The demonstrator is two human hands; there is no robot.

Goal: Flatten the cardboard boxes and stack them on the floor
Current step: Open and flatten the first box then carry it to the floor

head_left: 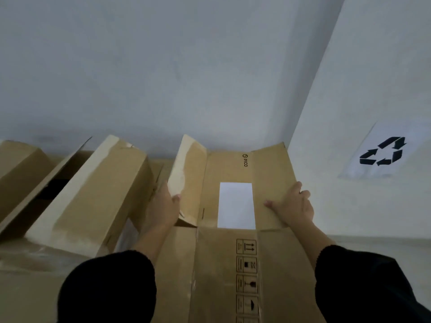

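Note:
A flattened brown cardboard box [224, 264] with a white label, a PICO mark and handling symbols stretches away from me in the centre. My left hand [164, 206] grips its left flap, which stands bent upward. My right hand [295, 205] holds the right flap's edge, thumb on top. Both forearms wear black sleeves. To the left stands an unflattened cardboard box [93, 197], tilted, with its flaps up.
Another open box [18, 169] sits at the far left, and more cardboard lies under the left boxes [35, 287]. A grey wall rises behind. On the right wall hangs a white sheet with a recycling symbol [382, 152]. Pale floor shows at lower right.

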